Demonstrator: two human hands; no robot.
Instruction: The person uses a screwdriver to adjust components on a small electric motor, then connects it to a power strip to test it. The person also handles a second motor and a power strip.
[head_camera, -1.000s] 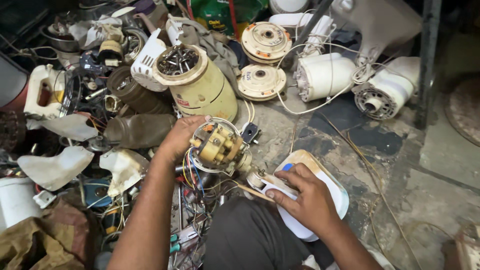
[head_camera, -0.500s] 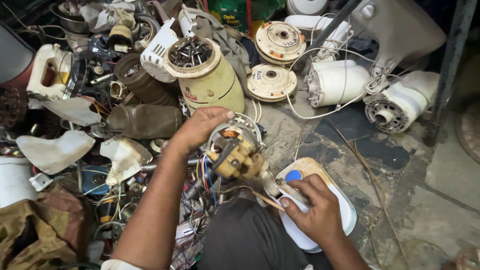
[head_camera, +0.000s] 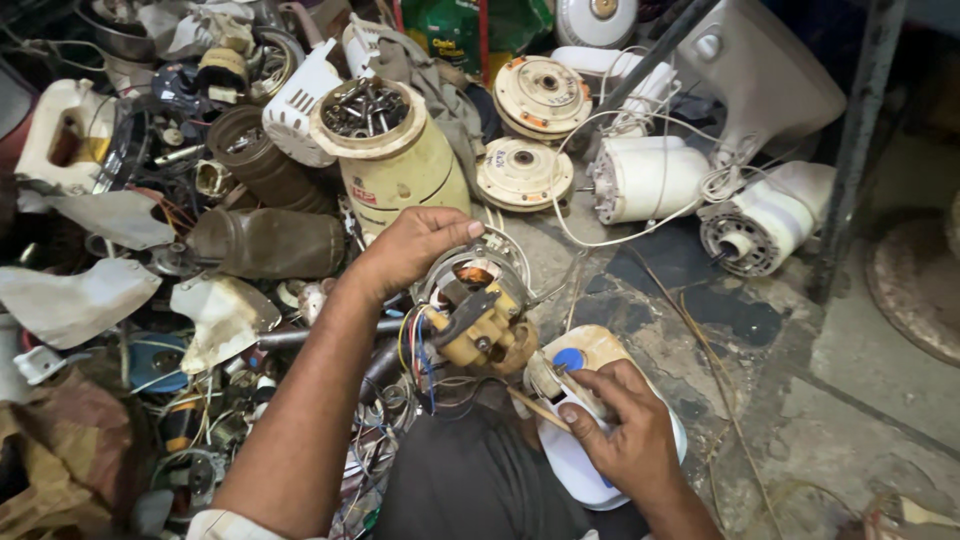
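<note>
Yellowish plastic and copper: a small fan motor (head_camera: 480, 315) is sitting low in the middle of the view, just above the person's dark lap, coloured wires (head_camera: 418, 345) trailing from its left side. The left hand (head_camera: 405, 250) is curling over the motor's top left edge, fingers bent and together, gripping the metal rim. The right hand (head_camera: 625, 435) is lying on a white plastic housing (head_camera: 570, 465) with a blue button (head_camera: 568, 359), thumb and fingers pinching a thin stick-like tool (head_camera: 535, 405) that is pointing toward the motor's underside. Cream cylinder full of metal bits (head_camera: 385, 150) is standing just behind the left hand. Two round cream discs (head_camera: 525, 172) and white motor bodies (head_camera: 650, 180) are lying further back on the grimy floor (head_camera: 850, 380). Scrap parts are piling up left.
</note>
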